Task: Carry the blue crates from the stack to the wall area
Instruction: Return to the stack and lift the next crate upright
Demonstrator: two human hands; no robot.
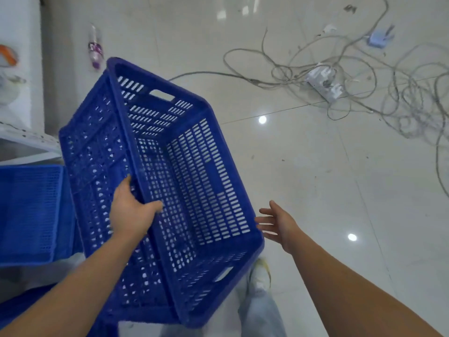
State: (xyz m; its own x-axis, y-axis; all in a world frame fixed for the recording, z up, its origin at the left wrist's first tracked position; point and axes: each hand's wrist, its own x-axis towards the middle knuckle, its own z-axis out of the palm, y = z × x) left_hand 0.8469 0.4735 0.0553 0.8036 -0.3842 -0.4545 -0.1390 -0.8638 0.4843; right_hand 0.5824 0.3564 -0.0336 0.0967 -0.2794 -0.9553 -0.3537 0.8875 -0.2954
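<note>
A large blue slotted crate [194, 171] hangs tilted in the air in front of me, its open side turned toward the right. My left hand [132, 210] grips its left long rim, thumb inside and fingers around the outside. Just off the crate's right rim, my right hand [279, 224] is spread with fingers apart and holds nothing. More blue crates [29, 212] stand at the left edge, partly behind the held one.
A tangle of grey cables [364, 76] with a white power strip [324, 83] lies across the glossy white tile floor at the upper right. A white wall or cabinet [19, 25] rises at the far left. A bottle [95, 48] lies near it. My legs and a shoe [261, 273] show below the crate.
</note>
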